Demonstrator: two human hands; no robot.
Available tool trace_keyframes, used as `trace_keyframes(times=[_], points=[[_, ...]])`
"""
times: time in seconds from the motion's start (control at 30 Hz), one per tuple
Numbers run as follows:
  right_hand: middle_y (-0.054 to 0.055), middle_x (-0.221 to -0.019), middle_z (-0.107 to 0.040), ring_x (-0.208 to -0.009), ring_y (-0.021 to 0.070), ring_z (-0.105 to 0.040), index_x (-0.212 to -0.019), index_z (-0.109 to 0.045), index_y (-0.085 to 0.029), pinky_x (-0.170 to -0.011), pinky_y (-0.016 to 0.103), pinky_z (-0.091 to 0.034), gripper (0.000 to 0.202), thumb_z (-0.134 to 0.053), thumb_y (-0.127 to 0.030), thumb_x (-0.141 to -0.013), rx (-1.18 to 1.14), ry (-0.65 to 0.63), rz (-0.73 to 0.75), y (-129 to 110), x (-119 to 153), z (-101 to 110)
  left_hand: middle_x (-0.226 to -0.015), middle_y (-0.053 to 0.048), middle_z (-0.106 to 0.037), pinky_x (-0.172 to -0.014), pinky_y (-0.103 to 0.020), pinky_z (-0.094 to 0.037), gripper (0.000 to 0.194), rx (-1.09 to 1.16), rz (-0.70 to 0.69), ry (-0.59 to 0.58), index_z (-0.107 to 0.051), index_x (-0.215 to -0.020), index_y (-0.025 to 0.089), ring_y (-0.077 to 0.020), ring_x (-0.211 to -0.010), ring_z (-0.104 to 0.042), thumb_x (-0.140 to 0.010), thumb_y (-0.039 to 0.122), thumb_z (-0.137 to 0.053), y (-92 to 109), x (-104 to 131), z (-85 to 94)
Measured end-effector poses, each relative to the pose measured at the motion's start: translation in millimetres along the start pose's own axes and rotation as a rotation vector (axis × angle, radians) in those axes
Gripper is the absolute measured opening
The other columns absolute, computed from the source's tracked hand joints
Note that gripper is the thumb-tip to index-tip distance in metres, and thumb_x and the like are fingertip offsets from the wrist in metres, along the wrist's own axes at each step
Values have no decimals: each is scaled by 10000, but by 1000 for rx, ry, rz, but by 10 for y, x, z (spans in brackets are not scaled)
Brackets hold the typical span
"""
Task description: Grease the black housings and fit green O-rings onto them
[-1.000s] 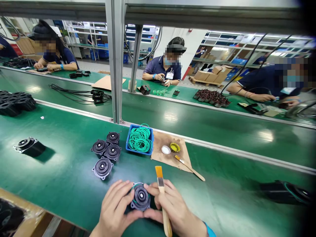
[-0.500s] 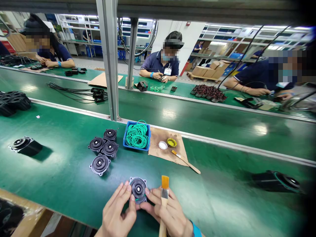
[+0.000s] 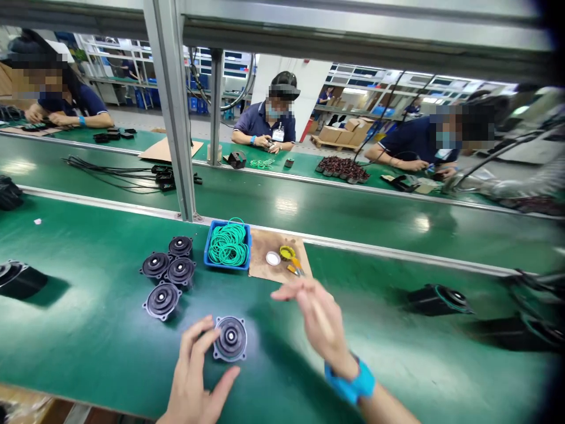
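Left hand: near, left of middle (image 3: 196, 368), fingers curved and spread, thumb apart, gripping nothing; its fingertips meet the left rim of a round black part with a pale four-eared metal flange (image 3: 230, 337), though contact cannot be told.
Round part: face up on the green bench top (image 3: 110, 365), near middle.
Right hand: farther and to the right (image 3: 320, 318), closed around a flat brush with orange bristles and pale wooden handle (image 3: 323, 321), blurred.
Since half a second ago: the right hand has left the round part's right side and swung far, its bristles now by the yellow cup; the left thumb has come away from the rim.
Left cluster: four matching black parts (image 3: 168, 274), close together.
Blue tray: a rectangular plastic one (image 3: 205, 259), heaped with thin green rings (image 3: 228, 244).
Stained brown cardboard: right of the tray (image 3: 260, 268), bearing a shallow yellow cup (image 3: 287, 253), a white round lid (image 3: 273, 258) and a second orange-bristled brush (image 3: 292, 270); the cup's contents are unclear.
Far bench: a co-worker in dark blue (image 3: 265, 126), small green rings (image 3: 262, 164) in front.
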State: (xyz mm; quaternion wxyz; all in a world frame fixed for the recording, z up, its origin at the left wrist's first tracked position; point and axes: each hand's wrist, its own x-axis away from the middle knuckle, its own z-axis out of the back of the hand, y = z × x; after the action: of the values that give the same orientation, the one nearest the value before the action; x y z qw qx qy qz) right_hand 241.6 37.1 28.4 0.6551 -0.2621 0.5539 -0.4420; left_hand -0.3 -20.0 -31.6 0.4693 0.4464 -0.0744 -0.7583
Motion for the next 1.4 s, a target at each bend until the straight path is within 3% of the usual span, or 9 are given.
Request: trace_keyframes(times=[0.1, 0.2, 0.37, 0.53, 1.0, 1.1, 1.2, 1.3, 1.4], points=[[-37, -503, -565, -431, 153, -522, -1214, -531, -179, -431, 246, -430, 508, -212, -535, -1042, 70, 74, -248, 110, -427, 252, -1267, -162, -602, -918, -419, -586, 556, 42, 144, -117, -443, -1362, 176, -289, -1160, -640, -859, 295, -648, -15, -40, -64], [-66, -460, -427, -414, 145, -448, -1160, -605, -160, -444, 251, -373, 664, -218, -670, -982, 237, 98, -288, 308, -725, 421, -1252, -146, -609, -904, -399, -585, 622, 60, 198, -155, -423, -1384, 191, -275, -1120, -657, -843, 356, -681, -48, -45, -112], [1, -511, -522, -532, 183, -551, -739, -636, -186, -586, 293, -415, 703, -294, -781, -894, 406, 164, -291, 627, -870, 548, -1290, -138, -608, -939, -395, -567, 576, 52, 207, -162, -473, -1360, 196, -280, -1176, -632, -854, 380, -676, -110, 4, -129], [14, -473, -556, -496, 206, -584, -704, -628, -190, -595, 310, -430, 745, -252, -811, -874, 496, 139, -337, 789, -860, 574, -1284, -134, -653, -926, -392, -587, 610, 47, 184, -190, -444, -1382, 191, -280, -1161, -658, -852, 373, -686, -150, 45, -136], [36, -504, -588, -531, 226, -619, -713, -626, -192, -606, 316, -439, 716, -189, -710, -946, 576, 75, -338, 915, -873, 594, -1297, -136, -660, -921, -368, -594, 609, 37, 195, -194, -441, -1383, 186, -272, -1140, -678, -853, 373, -675, -104, 39, -123], [40, -541, -603, -567, 225, -624, -649, -589, -208, -639, 323, -456, 644, -252, -660, -959, 573, 1, -290, 859, -879, 641, -1309, -141, -649, -931, -388, -588, 610, 28, 237, -193, -430, -1391, 191, -281, -1157, -667, -860, 385, -659, -100, 47, -127], [72, -710, -692, -673, 231, -658, -592, -565, -212, -697, 331, -486, 548, -382, -584, -950, 549, -119, -221, 778, -869, 687, -1307, -141, -649, -935, -390, -586, 608, 8, 226, -196, -432, -1382, 195, -284, -1154, -668, -857, 395, -663, -107, 48, -129], [75, -913, -750, -821, 247, -694, -763, -672, -206, -768, 343, -508, 387, -442, -452, -953, 515, -217, -168, 717, -841, 721, -1286, -144, -661, -916, -378, -595, 615, -6, 182, -199, -437, -1376, 189, -285, -1136, -679, -849, 394, -676, -117, 38, -123], [74, -951, -764, -857, 254, -709, -888, -710, -209, -768, 349, -521, 293, -474, -373, -945, 497, -280, -136, 691, -803, 736, -1280, -145, -665, -913, -375, -596, 613, -10, 174, -189, -440, -1379, 184, -285, -1131, -682, -850, 390, -673, -115, 21, -117]])
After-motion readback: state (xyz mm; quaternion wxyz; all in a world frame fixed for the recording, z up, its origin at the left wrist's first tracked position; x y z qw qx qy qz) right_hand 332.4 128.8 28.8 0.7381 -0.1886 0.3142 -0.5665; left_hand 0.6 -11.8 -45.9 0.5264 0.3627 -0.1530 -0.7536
